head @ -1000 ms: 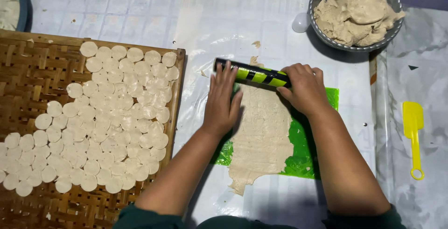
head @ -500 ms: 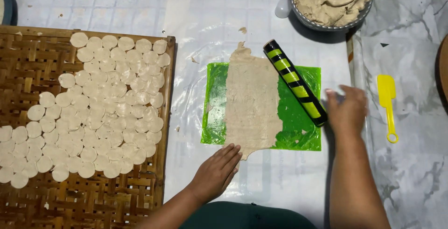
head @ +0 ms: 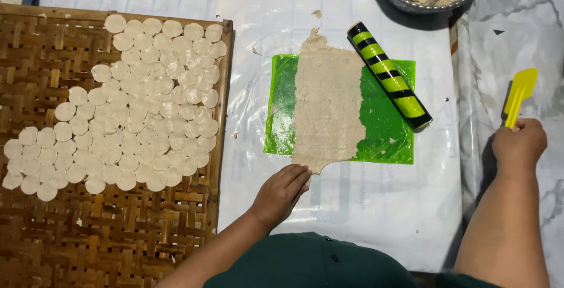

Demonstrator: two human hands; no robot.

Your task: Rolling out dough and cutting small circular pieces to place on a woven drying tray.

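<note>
I see a rough, matt dough sheet (head: pixel 326 109) on a glossy green plastic mat (head: pixel 385 132). The striped rolling pin (head: pixel 389 75) looks smooth and shiny. My right hand (head: pixel 519 146) grips a yellow plastic spatula (head: pixel 518 95), satin-smooth. The woven bamboo tray (head: pixel 53 59) is coarse and dull, its dough discs (head: pixel 141 118) floury. Clear wrinkled plastic sheeting (head: pixel 376 206) gleams beneath.

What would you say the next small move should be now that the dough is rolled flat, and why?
Probably lift the yellow spatula and bring it to the dough sheet. The right hand grips its handle out on the marbled surface, the left hand steadies the sheet's near edge, and the striped roller lies set aside on the green mat.
</note>
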